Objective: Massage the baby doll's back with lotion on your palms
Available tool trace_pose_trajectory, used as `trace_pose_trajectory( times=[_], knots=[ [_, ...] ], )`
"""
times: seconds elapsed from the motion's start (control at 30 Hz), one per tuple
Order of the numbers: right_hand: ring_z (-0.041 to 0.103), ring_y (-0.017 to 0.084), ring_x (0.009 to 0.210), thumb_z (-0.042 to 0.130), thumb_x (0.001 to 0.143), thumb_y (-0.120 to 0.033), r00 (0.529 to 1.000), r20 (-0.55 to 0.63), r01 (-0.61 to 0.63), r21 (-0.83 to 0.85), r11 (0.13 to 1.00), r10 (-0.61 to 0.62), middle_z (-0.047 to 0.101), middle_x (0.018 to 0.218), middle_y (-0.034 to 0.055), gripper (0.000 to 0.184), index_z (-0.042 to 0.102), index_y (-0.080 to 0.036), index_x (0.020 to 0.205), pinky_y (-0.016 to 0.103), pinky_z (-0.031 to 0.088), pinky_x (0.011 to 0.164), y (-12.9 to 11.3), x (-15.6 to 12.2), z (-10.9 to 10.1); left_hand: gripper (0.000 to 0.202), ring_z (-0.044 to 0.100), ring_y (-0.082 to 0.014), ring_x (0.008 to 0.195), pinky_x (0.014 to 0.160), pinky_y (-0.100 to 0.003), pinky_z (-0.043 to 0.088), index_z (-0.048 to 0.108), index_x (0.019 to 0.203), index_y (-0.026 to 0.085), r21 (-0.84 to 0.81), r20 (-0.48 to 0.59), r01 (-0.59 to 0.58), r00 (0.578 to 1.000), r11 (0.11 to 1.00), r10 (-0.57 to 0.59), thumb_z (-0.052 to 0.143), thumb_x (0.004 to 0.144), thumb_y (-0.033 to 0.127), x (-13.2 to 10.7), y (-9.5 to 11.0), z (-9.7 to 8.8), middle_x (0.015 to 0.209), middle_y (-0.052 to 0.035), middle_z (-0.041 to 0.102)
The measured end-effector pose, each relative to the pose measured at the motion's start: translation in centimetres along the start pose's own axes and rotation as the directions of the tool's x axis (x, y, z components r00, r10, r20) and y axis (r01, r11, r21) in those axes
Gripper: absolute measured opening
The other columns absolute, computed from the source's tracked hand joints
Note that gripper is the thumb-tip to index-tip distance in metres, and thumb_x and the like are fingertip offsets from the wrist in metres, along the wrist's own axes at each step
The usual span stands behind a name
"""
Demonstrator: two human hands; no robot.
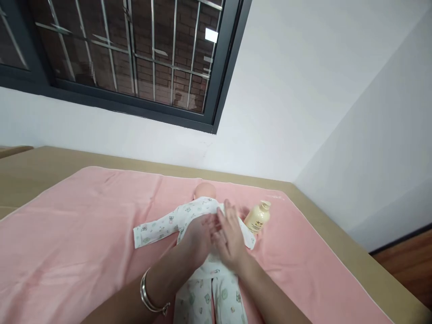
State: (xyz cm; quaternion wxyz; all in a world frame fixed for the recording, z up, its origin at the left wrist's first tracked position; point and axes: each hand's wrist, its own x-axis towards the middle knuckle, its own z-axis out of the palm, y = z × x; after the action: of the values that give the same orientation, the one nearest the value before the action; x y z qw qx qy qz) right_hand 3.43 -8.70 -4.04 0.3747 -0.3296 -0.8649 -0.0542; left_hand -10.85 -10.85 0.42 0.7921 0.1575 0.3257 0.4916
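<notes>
My left hand [199, 238], with a silver bangle on its wrist, meets my right hand [231, 236] in the middle of the view. The palms face each other; motion blurs the left fingers, though they look stretched out. On the right, the fingers are straight and slightly spread. No object shows between them. Both hands hover over a baby doll [199, 208] in a white printed top and matching trousers [227, 297]. Its bald head [204, 191] points away from me, and one sleeve reaches out to the left. A cream-coloured bottle [258, 217] with dark print is beside the right sleeve.
Under the doll, a pink sheet [84, 229] with slight wrinkles covers much of a wooden surface [77, 156]. White walls [286, 90] rise behind and to the right. A dark-framed window [216, 108] with metal bars is at the upper left.
</notes>
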Motion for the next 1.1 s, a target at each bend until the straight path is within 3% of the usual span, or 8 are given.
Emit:
trace_pose_trajectory(
  times=[0.13, 0.27, 0.43, 0.63, 0.77, 0.87, 1.03, 1.1],
  knots=[
    [0.008, 0.032, 0.153, 0.024, 0.103, -0.048, 0.994, 0.112, -0.026, 0.280, 0.960, -0.006, 0.005, 0.167, 0.0139, 0.073, -0.006, -0.013, 0.159, 0.057, 0.021, 0.121, -7.7, 1.2, 0.6, 0.048, 0.051, -0.0231, 0.136, 0.119, -0.036, 0.032, 0.059, 0.129, 0.014, -0.050, -0.049, -0.182, 0.982, 0.982, 0.180, 0.031, 0.101, 0.041, -1.9, 2.4, 0.5, 0.140, -0.0124, 0.060],
    [0.007, 0.034, 0.153, 0.034, 0.100, -0.050, 0.993, 0.088, 0.037, 0.354, 0.935, -0.072, 0.006, 0.167, 0.0143, 0.081, -0.003, -0.010, 0.159, 0.057, 0.023, 0.121, -10.7, 0.6, 1.0, 0.053, 0.040, -0.0229, 0.144, 0.124, -0.042, 0.019, 0.057, 0.133, 0.020, 0.020, -0.004, -0.157, 0.988, 0.987, 0.157, 0.027, 0.100, 0.050, -3.3, 4.9, -0.4, 0.148, -0.0094, 0.053],
    [0.018, 0.030, 0.152, 0.032, 0.101, -0.033, 0.994, 0.081, 0.038, 0.314, 0.949, -0.066, 0.024, 0.164, 0.0112, 0.065, 0.009, -0.018, 0.160, 0.059, 0.018, 0.122, -9.4, 0.3, 0.7, 0.055, 0.042, -0.0228, 0.143, 0.122, -0.041, 0.025, 0.050, 0.140, 0.016, -0.060, -0.031, -0.174, 0.985, 0.983, 0.172, 0.027, 0.100, 0.045, -3.4, 4.2, -0.4, 0.149, -0.0138, 0.051],
    [0.011, 0.032, 0.153, 0.035, 0.102, -0.035, 0.997, 0.064, -0.049, 0.284, 0.958, 0.032, 0.022, 0.164, 0.0121, 0.064, 0.015, -0.015, 0.159, 0.061, 0.018, 0.121, -9.4, 0.0, 0.6, 0.054, 0.051, -0.0256, 0.136, 0.113, -0.039, 0.039, 0.051, 0.140, 0.016, -0.096, 0.059, -0.042, 0.997, 0.995, 0.047, 0.039, 0.097, 0.047, -3.0, 3.2, -0.5, 0.145, -0.0147, 0.054],
    [0.022, 0.029, 0.151, 0.040, 0.099, -0.030, 0.997, 0.030, 0.059, 0.287, 0.956, -0.070, 0.036, 0.159, 0.0107, 0.061, 0.025, -0.017, 0.157, 0.057, 0.023, 0.121, -8.6, -0.6, 0.3, 0.053, 0.057, -0.0243, 0.129, 0.109, -0.037, 0.043, 0.046, 0.144, 0.013, -0.107, 0.089, 0.075, 0.994, 0.991, -0.066, 0.041, 0.098, 0.040, -3.7, 4.3, -1.1, 0.143, -0.0164, 0.056],
    [0.028, 0.030, 0.149, 0.040, 0.098, -0.026, 0.990, 0.003, 0.134, 0.234, 0.963, -0.139, 0.045, 0.154, 0.0070, 0.054, 0.037, -0.024, 0.152, 0.063, 0.014, 0.121, -6.3, -0.3, -0.3, 0.052, 0.063, -0.0237, 0.120, 0.105, -0.039, 0.047, 0.041, 0.146, 0.011, -0.142, 0.112, 0.108, 0.989, 0.984, -0.093, 0.034, 0.100, 0.036, -4.1, 4.4, -1.0, 0.136, -0.0175, 0.060],
    [0.020, 0.032, 0.151, 0.032, 0.104, -0.033, 0.980, 0.036, -0.201, 0.140, 0.970, 0.197, 0.027, 0.162, 0.0135, 0.060, 0.014, -0.020, 0.160, 0.070, 0.008, 0.118, -4.6, 1.4, -2.0, 0.062, 0.069, -0.0260, 0.106, 0.098, -0.039, 0.050, 0.059, 0.131, 0.010, 0.045, 0.349, 0.151, 0.924, 0.988, -0.157, 0.024, 0.099, 0.050, -4.2, 1.3, 0.2, 0.110, -0.0155, 0.072],
    [0.013, 0.034, 0.152, 0.032, 0.104, -0.037, 0.969, 0.117, -0.231, 0.111, 0.967, 0.218, 0.019, 0.165, 0.0137, 0.064, 0.008, -0.019, 0.160, 0.070, 0.006, 0.118, -6.0, 1.6, -2.4, 0.067, 0.070, -0.0268, 0.103, 0.091, -0.036, 0.053, 0.068, 0.121, 0.010, 0.280, 0.341, -0.027, 0.937, 0.960, -0.073, 0.024, 0.097, 0.055, -4.2, 0.4, 0.4, 0.102, -0.0153, 0.074]
  ],
)
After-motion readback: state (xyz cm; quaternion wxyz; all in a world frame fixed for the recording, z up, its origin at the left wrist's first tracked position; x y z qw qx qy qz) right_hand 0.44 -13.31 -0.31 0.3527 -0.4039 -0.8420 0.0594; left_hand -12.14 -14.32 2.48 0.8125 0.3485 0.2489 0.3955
